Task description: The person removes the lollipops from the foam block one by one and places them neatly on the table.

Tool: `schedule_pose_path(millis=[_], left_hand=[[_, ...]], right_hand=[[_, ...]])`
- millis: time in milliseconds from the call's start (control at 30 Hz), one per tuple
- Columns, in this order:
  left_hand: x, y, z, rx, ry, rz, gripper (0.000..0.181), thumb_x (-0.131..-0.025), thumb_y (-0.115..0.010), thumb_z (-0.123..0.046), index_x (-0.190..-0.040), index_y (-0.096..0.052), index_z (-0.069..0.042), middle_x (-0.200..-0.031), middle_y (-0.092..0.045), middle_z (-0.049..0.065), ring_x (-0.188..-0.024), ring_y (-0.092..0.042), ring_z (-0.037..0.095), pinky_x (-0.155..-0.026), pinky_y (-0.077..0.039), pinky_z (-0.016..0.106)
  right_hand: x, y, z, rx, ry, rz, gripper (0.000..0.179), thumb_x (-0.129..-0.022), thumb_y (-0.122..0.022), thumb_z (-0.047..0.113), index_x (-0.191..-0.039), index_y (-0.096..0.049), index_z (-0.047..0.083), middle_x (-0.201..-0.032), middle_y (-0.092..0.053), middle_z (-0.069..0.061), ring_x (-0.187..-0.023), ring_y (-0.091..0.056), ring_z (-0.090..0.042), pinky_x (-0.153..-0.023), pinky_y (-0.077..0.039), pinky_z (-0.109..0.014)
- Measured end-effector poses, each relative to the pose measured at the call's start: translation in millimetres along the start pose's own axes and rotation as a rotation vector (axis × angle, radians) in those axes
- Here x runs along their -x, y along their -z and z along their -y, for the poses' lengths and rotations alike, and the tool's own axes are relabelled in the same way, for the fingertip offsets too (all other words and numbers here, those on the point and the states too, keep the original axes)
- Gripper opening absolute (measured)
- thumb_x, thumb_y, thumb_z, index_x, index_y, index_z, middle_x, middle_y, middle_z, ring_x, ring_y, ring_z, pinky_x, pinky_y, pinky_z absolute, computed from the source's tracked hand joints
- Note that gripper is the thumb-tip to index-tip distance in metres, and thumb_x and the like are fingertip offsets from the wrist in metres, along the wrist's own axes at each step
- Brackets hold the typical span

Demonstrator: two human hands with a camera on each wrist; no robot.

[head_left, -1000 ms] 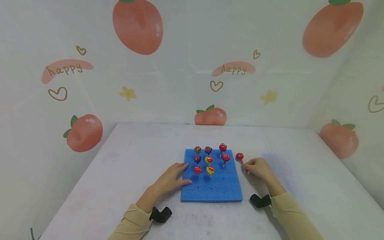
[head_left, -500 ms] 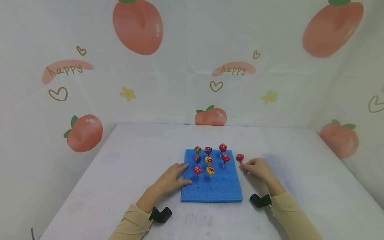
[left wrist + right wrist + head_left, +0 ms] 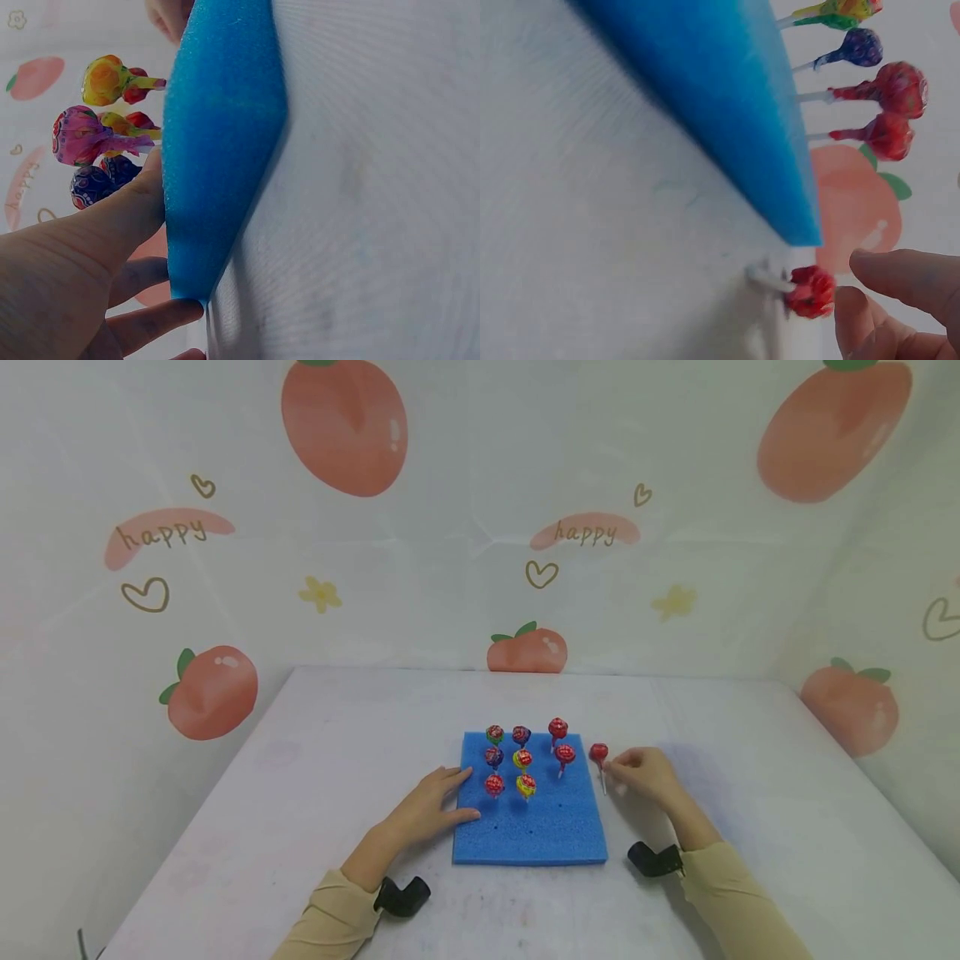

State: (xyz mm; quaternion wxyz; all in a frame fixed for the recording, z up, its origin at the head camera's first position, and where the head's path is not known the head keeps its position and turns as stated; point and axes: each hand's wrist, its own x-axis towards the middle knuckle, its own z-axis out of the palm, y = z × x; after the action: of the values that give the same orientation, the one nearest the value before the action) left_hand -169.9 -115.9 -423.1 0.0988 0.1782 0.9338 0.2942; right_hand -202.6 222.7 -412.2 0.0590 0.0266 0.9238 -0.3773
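A blue foam board (image 3: 525, 835) bears several upright lollipops in colourful wrappers, such as a yellow-and-red lollipop (image 3: 526, 786) and a red lollipop (image 3: 565, 754). My left hand (image 3: 423, 806) rests along the board's left edge, its thumb lying on the top and the other fingers spread at the side. Just right of the board, a loose red lollipop (image 3: 811, 292) lies on the table with its white stick toward me. Close beside it is my right hand (image 3: 647, 774). The right wrist view shows its thumb and index finger parted, with nothing between them.
The pale tabletop (image 3: 337, 718) runs back to a white backdrop (image 3: 435, 568) printed with fruit, hearts and flowers. Small holes mark the board's front part. Black wrist mounts (image 3: 402, 897) sit at both cuffs.
The fingers of my right hand have come off the loose lollipop's stick and moved slightly right. That lollipop has turned, its stick now pointing toward me. My left hand stays put.
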Motion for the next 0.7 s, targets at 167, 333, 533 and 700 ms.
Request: schedule_pose_path(millis=[167, 333, 533, 700], left_hand=[[-0.5, 0.1, 0.1, 0.0, -0.002, -0.007, 0.069, -0.085, -0.065, -0.04, -0.141, -0.042, -0.008, -0.144, -0.042, 0.019, -0.138, -0.03, 0.041, -0.109, -0.03, 0.057], [-1.3, 0.2, 0.7, 0.003, -0.003, -0.011, 0.069, -0.084, -0.066, -0.04, -0.141, -0.042, -0.008, -0.143, -0.042, 0.019, -0.138, -0.03, 0.041, -0.109, -0.03, 0.057], [-1.8, -0.5, 1.6, 0.005, -0.004, -0.004, 0.07, -0.084, -0.066, -0.041, -0.141, -0.042, -0.008, -0.144, -0.042, 0.019, -0.138, -0.03, 0.041, -0.109, -0.03, 0.057], [-2.0, -0.6, 1.9, 0.004, -0.001, 0.0, 0.07, -0.084, -0.065, -0.041, -0.141, -0.042, -0.008, -0.144, -0.042, 0.019, -0.138, -0.03, 0.041, -0.109, -0.03, 0.057]], right_hand=[[2.2, 0.7, 11.1, 0.007, 0.027, 0.027, 0.031, -0.086, -0.066, 0.027, -0.097, -0.066, -0.002, -0.084, -0.066, -0.011, -0.073, -0.054, -0.016, -0.059, -0.045, -0.024], [4.9, -3.3, 22.0, 0.001, 0.086, 0.069, 0.028, -0.087, -0.065, 0.024, -0.099, -0.066, 0.0, -0.087, -0.065, -0.012, -0.077, -0.055, -0.018, -0.061, -0.046, -0.023], [4.9, -12.1, 25.8, -0.04, 0.21, 0.081, 0.022, -0.086, -0.065, 0.014, -0.1, -0.067, -0.004, -0.084, -0.066, -0.013, -0.076, -0.057, -0.016, -0.059, -0.048, -0.023], [5.0, -18.1, 29.7, -0.041, 0.257, 0.089, 0.024, -0.085, -0.066, 0.014, -0.1, -0.067, -0.004, -0.087, -0.067, -0.015, -0.077, -0.057, -0.015, -0.059, -0.048, -0.021]])
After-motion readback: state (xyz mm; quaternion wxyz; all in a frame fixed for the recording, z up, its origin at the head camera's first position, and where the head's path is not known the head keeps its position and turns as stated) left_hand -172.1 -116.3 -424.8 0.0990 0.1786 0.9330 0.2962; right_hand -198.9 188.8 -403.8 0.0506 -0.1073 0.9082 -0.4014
